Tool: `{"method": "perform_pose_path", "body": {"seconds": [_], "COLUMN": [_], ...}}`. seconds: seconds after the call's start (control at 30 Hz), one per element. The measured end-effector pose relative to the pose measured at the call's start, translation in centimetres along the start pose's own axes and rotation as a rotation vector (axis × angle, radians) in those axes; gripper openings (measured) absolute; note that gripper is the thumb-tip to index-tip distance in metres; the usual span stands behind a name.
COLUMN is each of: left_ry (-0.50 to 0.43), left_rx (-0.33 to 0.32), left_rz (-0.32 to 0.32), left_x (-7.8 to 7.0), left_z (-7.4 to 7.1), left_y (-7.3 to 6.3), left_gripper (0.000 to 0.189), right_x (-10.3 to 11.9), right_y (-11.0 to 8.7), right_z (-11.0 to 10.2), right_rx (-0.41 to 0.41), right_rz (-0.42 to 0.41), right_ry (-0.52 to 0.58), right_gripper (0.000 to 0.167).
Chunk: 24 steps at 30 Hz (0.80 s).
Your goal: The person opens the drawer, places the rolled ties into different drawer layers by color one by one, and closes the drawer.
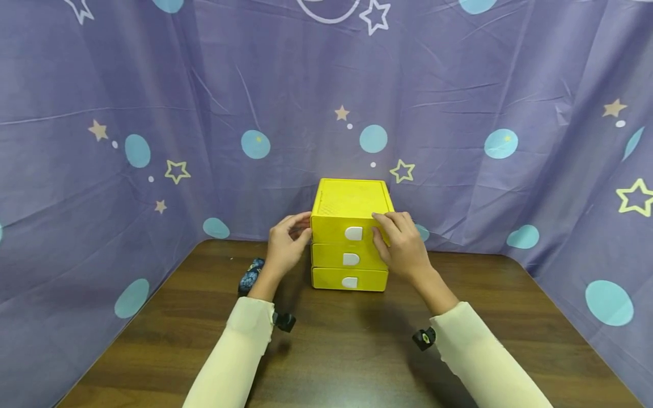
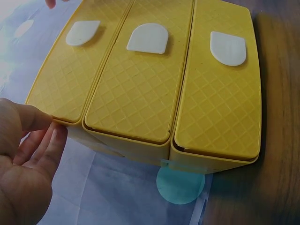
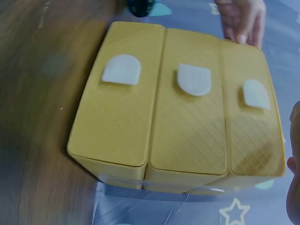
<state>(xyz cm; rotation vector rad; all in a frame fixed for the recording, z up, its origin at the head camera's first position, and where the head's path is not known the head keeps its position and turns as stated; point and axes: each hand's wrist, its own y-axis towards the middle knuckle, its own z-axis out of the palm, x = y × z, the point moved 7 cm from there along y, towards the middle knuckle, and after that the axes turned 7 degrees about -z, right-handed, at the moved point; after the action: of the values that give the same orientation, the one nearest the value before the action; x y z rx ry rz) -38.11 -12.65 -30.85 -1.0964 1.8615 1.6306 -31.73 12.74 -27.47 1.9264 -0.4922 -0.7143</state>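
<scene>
A yellow three-tier drawer unit (image 1: 352, 198) with white tab handles stands upright toward the back of the table, all three drawers closed. My left hand (image 1: 288, 245) is at its left side by the top drawer. In the left wrist view the thumb (image 2: 35, 117) rests at the corner, with relaxed fingers along the side wall. Across the unit, my right hand (image 1: 405, 245) is at the upper right front edge, overlapping the top drawer in the head view. Its fingers are spread loosely and hold nothing. In the right wrist view only part of that hand (image 3: 294, 164) shows, just beyond the unit's edge.
A dark blue patterned pouch (image 1: 251, 276) lies on the brown wooden table (image 1: 336, 351) to the left, partly behind my left wrist. A purple curtain (image 1: 433, 85) with stars and dots encloses the table behind and at both sides. Both wrists wear small black cameras.
</scene>
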Motion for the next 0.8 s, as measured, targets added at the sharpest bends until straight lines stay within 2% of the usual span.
{"method": "perform_pose_path", "body": {"seconds": [0.23, 0.37, 0.4, 0.57, 0.67, 0.8], "left_ry": [0.001, -0.006, -0.006, -0.015, 0.000, 0.005], "left_rx": [-0.002, -0.005, -0.006, -0.001, 0.001, 0.001], "left_rz": [0.003, 0.011, 0.007, 0.011, 0.009, 0.011], "left_x": [0.0, 0.0, -0.4, -0.4, 0.1, 0.0], "left_z": [0.1, 0.2, 0.1, 0.2, 0.2, 0.1], "left_y": [0.0, 0.0, -0.1, 0.0, 0.1, -0.1], "left_gripper": [0.034, 0.034, 0.034, 0.034, 0.034, 0.034], "right_x": [-2.7, -4.4, -4.9, -7.0, -7.3, -6.2], "right_y": [-0.9, -1.6, -1.9, -3.3, -3.9, -3.8], "right_z": [-1.8, -2.1, -2.1, -1.7, -1.3, -1.3], "right_rx": [-0.104, -0.091, -0.085, -0.064, -0.037, -0.033], "right_rz": [0.189, 0.284, 0.301, 0.416, 0.498, 0.572], "right_ry": [0.071, 0.140, 0.159, 0.301, 0.414, 0.564], "right_gripper": [0.030, 0.030, 0.030, 0.032, 0.035, 0.033]}}
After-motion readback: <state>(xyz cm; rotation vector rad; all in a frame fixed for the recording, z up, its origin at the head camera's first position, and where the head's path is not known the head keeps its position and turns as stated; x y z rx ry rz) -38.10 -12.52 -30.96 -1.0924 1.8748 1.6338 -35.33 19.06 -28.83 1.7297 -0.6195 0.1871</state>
